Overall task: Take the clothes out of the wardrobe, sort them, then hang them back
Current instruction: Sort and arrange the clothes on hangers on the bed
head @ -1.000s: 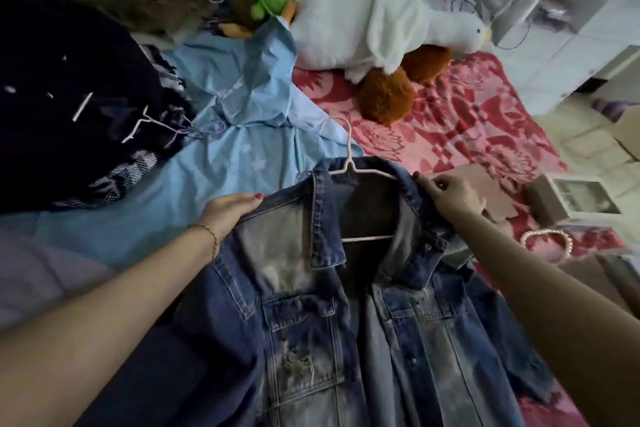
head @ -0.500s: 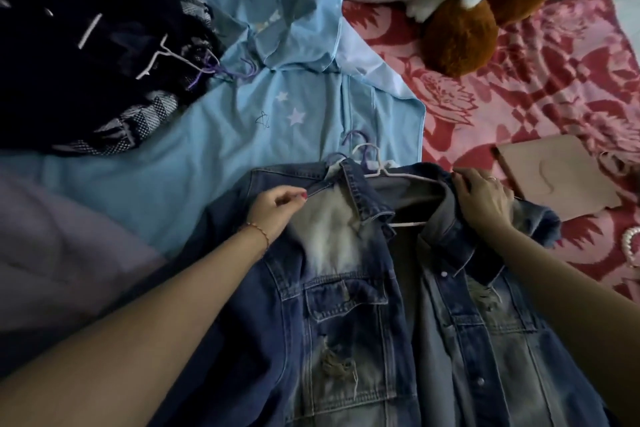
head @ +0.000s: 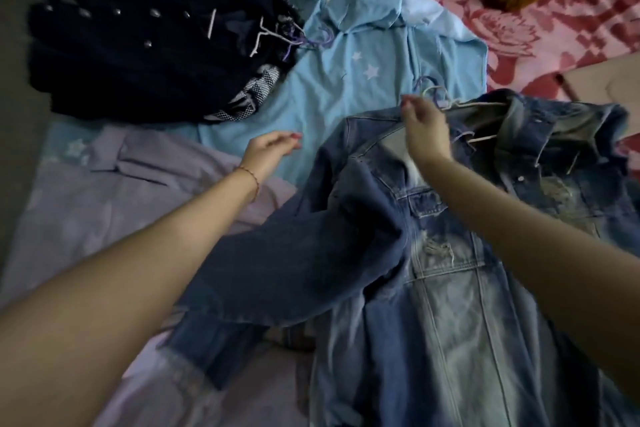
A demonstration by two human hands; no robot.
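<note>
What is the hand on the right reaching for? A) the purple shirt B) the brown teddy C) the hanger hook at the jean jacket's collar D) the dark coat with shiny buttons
C: the right hand is up at the collar of the denim jacket, fingers at the white hanger hook.

Left hand (head: 268, 151) relaxed, right hand (head: 424, 130) seemingly pinching.
</note>
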